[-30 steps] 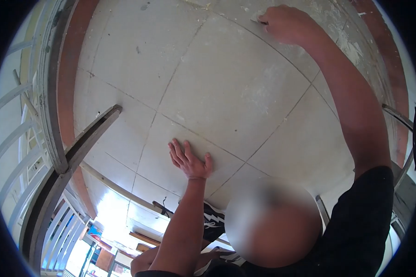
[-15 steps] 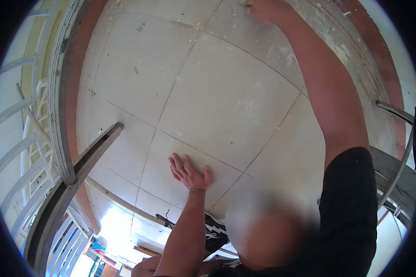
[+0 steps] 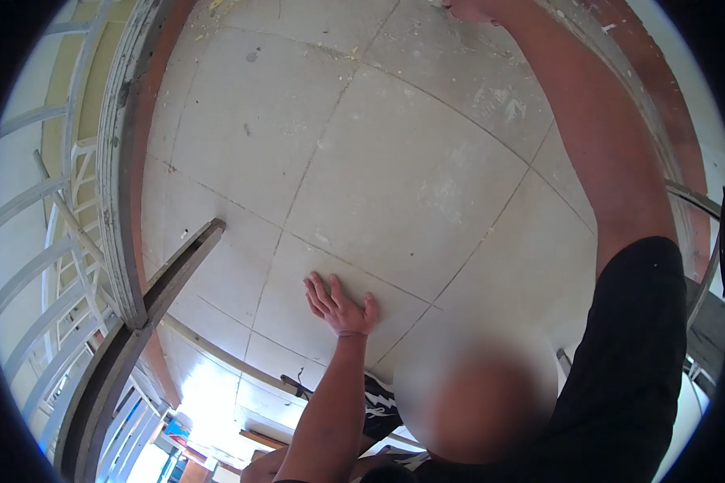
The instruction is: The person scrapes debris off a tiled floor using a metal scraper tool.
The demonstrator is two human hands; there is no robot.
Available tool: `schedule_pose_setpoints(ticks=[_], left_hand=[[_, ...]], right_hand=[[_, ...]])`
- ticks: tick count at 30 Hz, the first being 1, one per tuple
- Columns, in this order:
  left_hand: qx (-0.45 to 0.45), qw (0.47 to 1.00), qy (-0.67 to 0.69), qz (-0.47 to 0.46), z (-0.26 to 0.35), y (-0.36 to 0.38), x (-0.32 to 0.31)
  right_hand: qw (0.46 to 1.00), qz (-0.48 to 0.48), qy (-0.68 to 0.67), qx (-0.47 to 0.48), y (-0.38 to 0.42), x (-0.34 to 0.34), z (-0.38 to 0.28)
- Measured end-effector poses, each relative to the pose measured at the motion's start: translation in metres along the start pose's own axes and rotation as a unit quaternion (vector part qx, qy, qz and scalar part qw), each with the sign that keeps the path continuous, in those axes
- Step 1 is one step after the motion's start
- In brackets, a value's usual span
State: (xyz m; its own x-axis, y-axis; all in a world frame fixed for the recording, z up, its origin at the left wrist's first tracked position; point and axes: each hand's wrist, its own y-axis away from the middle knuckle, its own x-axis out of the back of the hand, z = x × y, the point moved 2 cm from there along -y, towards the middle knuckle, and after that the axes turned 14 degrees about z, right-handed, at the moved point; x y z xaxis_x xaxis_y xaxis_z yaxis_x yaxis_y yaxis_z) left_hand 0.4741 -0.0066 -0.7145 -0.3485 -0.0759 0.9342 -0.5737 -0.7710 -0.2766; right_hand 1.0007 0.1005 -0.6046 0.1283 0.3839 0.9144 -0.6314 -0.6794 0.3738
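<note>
My left hand (image 3: 340, 306) lies flat on the tiled floor (image 3: 379, 177), palm down with its fingers spread, and holds nothing. Far ahead, my right hand (image 3: 474, 10) is low over the floor at the top edge of the view, at the end of an outstretched arm. Its fingers look curled together. The picture edge cuts off part of that hand, so whatever it may hold cannot be made out. Pale smears (image 3: 503, 105) and small crumbs mark the tiles near it.
A worn wooden post (image 3: 121, 177) and a slanting dark beam (image 3: 181, 266) stand on the left, with white bars (image 3: 32, 201) behind. A curved metal bar (image 3: 693, 197) is at the right. Yellowish crumbs (image 3: 215, 5) lie at the far left.
My right arm has swung slightly to the right, and its hand has moved further toward the top edge. My left hand stays flat on the floor while the view shifts a little.
</note>
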Motion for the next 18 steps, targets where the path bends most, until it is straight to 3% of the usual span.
schedule_pose_setpoints(ticks=[7,9,12,18], left_hand=[[0.004,1.0,-0.002,-0.008,0.0,0.002,0.003],[0.006,1.0,-0.004,-0.018,0.001,0.006,0.008],[-0.003,1.0,-0.005,-0.013,0.0,0.002,0.004],[-0.004,1.0,-0.006,-0.01,0.0,0.003,0.001]], right_hand=[[0.998,-0.01,-0.067,-0.001,0.007,-0.006,0.007],[0.995,0.066,-0.072,-0.003,-0.013,-0.013,0.011],[0.994,0.087,-0.068,-0.01,-0.037,-0.023,0.012],[0.996,0.008,-0.081,-0.039,-0.004,-0.004,0.004]])
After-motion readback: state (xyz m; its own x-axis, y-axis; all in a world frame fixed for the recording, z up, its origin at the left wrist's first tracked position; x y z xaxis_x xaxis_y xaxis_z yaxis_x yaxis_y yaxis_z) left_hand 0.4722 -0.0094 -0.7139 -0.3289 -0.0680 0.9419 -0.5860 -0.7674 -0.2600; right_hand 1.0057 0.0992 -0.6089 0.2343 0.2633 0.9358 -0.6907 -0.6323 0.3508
